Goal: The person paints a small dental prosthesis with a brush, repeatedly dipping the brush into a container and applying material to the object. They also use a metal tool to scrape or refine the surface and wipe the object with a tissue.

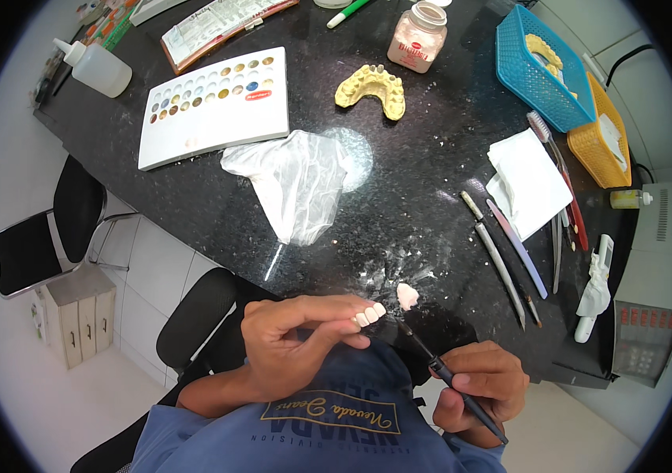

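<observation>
Between thumb and fingers, my left hand (300, 331) pinches a short row of white artificial teeth (370, 315), held just off the counter's near edge. My right hand (484, 385) grips a thin black-handled tool (450, 378), probably a brush or small carver, slanting up and left. Its tip is close to the teeth, apart from them as far as I can see. Just beyond the tip lies a pale pink lump (407, 296) on the dark counter, with white powder and crumbs (383, 276) around it.
Farther off are a yellow dental cast (372, 91), a jar of pink powder (418, 38), a white palette (214, 134) and a crumpled plastic bag (296, 185). On the right lie several slim tools (500, 272), a white napkin (531, 180), a blue basket (541, 98) and an orange basket (584, 150).
</observation>
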A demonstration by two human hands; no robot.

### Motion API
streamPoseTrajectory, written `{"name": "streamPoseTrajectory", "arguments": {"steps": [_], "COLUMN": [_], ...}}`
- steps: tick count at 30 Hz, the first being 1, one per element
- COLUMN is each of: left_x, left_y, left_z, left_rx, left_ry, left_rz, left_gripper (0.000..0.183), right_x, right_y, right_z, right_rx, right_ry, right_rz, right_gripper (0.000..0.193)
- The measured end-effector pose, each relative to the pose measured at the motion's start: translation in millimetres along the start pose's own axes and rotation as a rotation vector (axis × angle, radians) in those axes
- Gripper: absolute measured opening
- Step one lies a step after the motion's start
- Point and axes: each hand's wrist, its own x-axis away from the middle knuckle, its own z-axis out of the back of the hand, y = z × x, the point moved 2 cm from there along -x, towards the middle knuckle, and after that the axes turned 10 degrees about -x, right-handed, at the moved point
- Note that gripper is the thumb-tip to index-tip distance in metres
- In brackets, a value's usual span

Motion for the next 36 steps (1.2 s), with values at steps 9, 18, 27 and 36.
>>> {"name": "streamPoseTrajectory", "arguments": {"steps": [9, 18, 27, 36], "left_x": [-1.6, -1.7, -2.1, -1.1], "left_y": [1.1, 1.0, 0.9, 1.2], "left_z": [-2.7, -2.2, -2.5, -2.5], "left_rx": [0.063, 0.062, 0.069, 0.068], "left_ry": [0.006, -0.005, 0.005, 0.001], "left_rz": [-0.011, -0.016, -0.022, -0.001], "left_gripper": [0.011, 0.011, 0.012, 0.011], "right_x": [-5.2, -4.6, -1.2, -2.6], "right_y": [-0.8, -0.7, -0.7, -0.7], "right_z": [-0.5, -1.4, -2.4, -2.6], "right_rx": [0.026, 0.046, 0.027, 0.030], "right_ry": [-0.039, -0.043, -0.001, -0.006], "right_rz": [-0.027, -0.037, -0.035, -0.029], "right_gripper": [0.026, 0.027, 0.028, 0.027]}}
